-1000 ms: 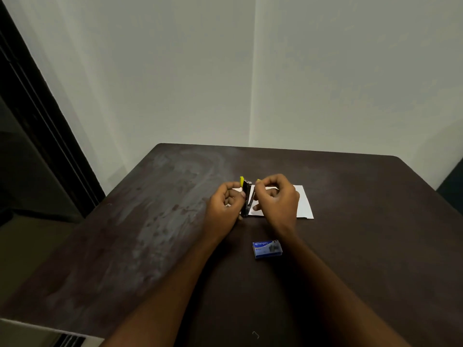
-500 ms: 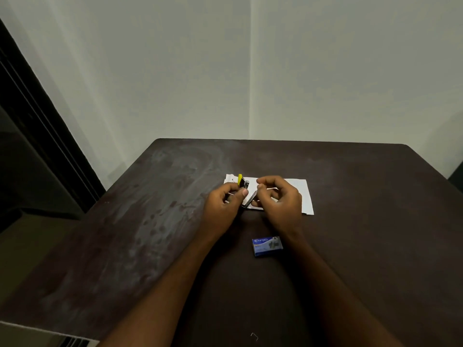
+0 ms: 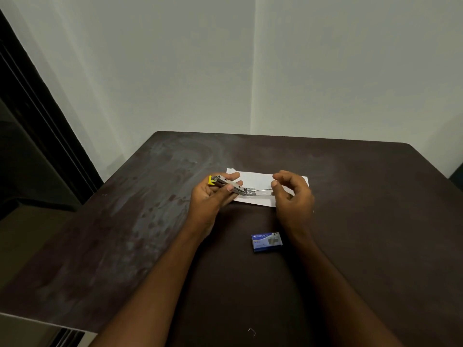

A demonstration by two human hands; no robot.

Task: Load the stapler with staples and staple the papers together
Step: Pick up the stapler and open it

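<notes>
Head view: on the dark table (image 3: 350, 221) I see white papers (image 3: 253, 177) beneath both hands. Left hand (image 3: 213, 199) grips the yellow-ended stapler (image 3: 226, 183) above them; right hand (image 3: 294, 196) pinches the metal rod (image 3: 260, 193) sticking from it. Blue staple box (image 3: 266, 242) lies nearer me.

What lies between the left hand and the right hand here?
In the head view, the pusher rod drawn out of the stapler spans the gap, from the left hand gripping the stapler to the right hand pinching its tip, above the white paper.
</notes>
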